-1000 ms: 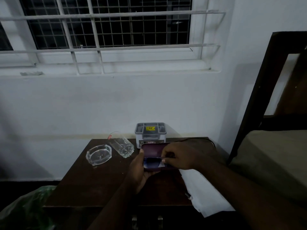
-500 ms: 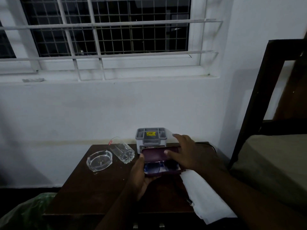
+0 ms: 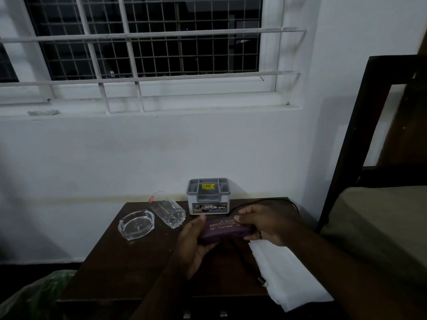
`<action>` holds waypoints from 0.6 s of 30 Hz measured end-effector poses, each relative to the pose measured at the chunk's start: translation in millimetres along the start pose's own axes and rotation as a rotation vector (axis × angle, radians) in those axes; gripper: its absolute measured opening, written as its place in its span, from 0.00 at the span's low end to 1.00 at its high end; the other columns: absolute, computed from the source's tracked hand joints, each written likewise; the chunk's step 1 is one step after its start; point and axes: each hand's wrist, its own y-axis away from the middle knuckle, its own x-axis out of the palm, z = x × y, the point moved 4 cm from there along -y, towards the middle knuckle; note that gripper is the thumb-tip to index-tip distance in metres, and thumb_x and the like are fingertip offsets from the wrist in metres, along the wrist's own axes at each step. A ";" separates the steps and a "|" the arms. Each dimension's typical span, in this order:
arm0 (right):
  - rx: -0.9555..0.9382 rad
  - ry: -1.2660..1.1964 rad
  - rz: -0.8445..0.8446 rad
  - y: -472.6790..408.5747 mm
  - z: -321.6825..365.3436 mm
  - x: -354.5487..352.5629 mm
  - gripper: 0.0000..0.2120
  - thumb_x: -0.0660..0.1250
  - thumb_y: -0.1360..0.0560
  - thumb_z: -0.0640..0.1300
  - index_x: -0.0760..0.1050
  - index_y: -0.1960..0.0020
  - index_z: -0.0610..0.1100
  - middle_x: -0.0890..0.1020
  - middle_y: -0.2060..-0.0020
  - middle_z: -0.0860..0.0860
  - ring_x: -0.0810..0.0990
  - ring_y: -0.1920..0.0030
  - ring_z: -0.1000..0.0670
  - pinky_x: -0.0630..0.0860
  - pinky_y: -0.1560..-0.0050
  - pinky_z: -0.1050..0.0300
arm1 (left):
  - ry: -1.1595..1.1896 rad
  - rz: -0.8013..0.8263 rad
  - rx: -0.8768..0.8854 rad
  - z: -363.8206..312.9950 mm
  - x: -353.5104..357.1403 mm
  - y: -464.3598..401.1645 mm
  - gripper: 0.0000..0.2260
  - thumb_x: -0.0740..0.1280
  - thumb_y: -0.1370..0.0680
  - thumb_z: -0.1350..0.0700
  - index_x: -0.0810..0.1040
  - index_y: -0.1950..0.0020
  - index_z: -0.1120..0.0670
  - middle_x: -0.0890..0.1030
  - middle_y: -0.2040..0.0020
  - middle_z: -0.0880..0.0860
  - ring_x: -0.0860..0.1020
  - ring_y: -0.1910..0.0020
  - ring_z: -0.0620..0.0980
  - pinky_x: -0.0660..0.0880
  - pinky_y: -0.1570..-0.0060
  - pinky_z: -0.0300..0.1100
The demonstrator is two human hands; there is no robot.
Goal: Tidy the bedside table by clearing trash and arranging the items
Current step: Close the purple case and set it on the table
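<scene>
A purple glasses case (image 3: 224,229) with pale lettering on its lid is closed and held just above the dark wooden bedside table (image 3: 129,269). My left hand (image 3: 194,241) grips its left end from below. My right hand (image 3: 265,224) clamps its right end, thumb on the lid. A clear glass ashtray (image 3: 135,224) sits at the table's back left. A clear tumbler (image 3: 168,212) lies on its side beside it. A grey and white organiser box (image 3: 208,196) stands at the back centre.
A white cloth (image 3: 286,273) hangs over the table's front right corner, with a black cable (image 3: 265,200) running behind my right hand. A green plastic bag (image 3: 34,294) sits low at the left. The bed and its dark frame (image 3: 342,144) stand at the right.
The glasses case was open with my right hand inside it; its lid has come down and the case is now closed between both hands.
</scene>
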 end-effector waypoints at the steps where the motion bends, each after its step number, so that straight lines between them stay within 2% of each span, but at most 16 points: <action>1: 0.002 -0.020 -0.005 -0.1 -0.9 0.9 0.12 0.72 0.27 0.39 0.74 0.46 0.42 0.82 0.50 0.43 0.82 0.53 0.46 0.82 0.50 0.46 | -0.008 -0.005 -0.003 -0.2 -0.1 0.4 0.20 0.68 0.24 0.56 0.71 0.35 0.61 0.77 0.39 0.65 0.80 0.44 0.62 0.79 0.49 0.56; 3: 0.008 -0.063 -0.006 0.3 -0.8 1.6 0.16 0.73 0.28 0.37 0.72 0.45 0.43 0.81 0.49 0.42 0.82 0.52 0.46 0.82 0.52 0.47 | -0.022 -0.020 -0.007 0.3 -2.4 -0.8 0.23 0.69 0.26 0.63 0.68 0.32 0.59 0.74 0.36 0.63 0.79 0.44 0.62 0.80 0.51 0.54; 7: 0.015 -0.062 -0.011 -5.7 -5.2 -0.7 0.30 0.76 0.31 0.36 0.66 0.35 0.43 0.78 0.43 0.41 0.81 0.46 0.43 0.83 0.57 0.50 | -0.006 -0.038 0.011 1.9 -8.4 -4.4 0.30 0.71 0.29 0.66 0.67 0.30 0.53 0.69 0.33 0.61 0.78 0.42 0.64 0.81 0.54 0.53; 9: 0.000 -0.038 -0.023 -7.1 -5.1 -1.0 0.32 0.77 0.32 0.38 0.65 0.33 0.44 0.77 0.42 0.41 0.81 0.46 0.43 0.83 0.56 0.49 | -0.008 -0.038 0.021 2.4 -9.0 -5.4 0.30 0.71 0.29 0.66 0.66 0.29 0.53 0.69 0.33 0.62 0.78 0.42 0.64 0.81 0.54 0.52; 11: -0.041 0.043 -0.014 -6.1 -1.2 -2.0 0.30 0.78 0.32 0.41 0.68 0.35 0.45 0.79 0.44 0.43 0.82 0.47 0.45 0.83 0.55 0.49 | -0.010 -0.045 0.033 2.2 -9.3 -5.4 0.28 0.70 0.27 0.65 0.65 0.29 0.53 0.71 0.34 0.62 0.79 0.43 0.63 0.81 0.55 0.52; 13: -0.086 0.190 0.049 -0.4 5.6 -2.3 0.25 0.77 0.32 0.46 0.73 0.38 0.48 0.81 0.45 0.46 0.83 0.48 0.46 0.83 0.53 0.50 | -0.002 -0.050 0.046 1.9 -9.9 -6.2 0.26 0.71 0.27 0.62 0.66 0.31 0.55 0.74 0.36 0.63 0.80 0.44 0.62 0.81 0.55 0.52; 15: -0.131 0.436 0.157 9.0 12.6 2.8 0.23 0.77 0.33 0.52 0.77 0.41 0.50 0.83 0.47 0.50 0.83 0.48 0.48 0.82 0.50 0.51 | -0.013 -0.054 0.059 2.5 -10.1 -7.5 0.25 0.71 0.27 0.59 0.67 0.32 0.56 0.77 0.38 0.63 0.81 0.45 0.61 0.80 0.55 0.52; 18: -0.251 0.892 0.229 18.4 18.0 19.0 0.24 0.78 0.37 0.59 0.80 0.47 0.48 0.83 0.56 0.53 0.80 0.57 0.52 0.77 0.57 0.55 | -0.063 -0.069 0.117 4.0 -8.2 -9.0 0.27 0.74 0.30 0.58 0.69 0.33 0.59 0.79 0.40 0.64 0.81 0.46 0.61 0.80 0.55 0.52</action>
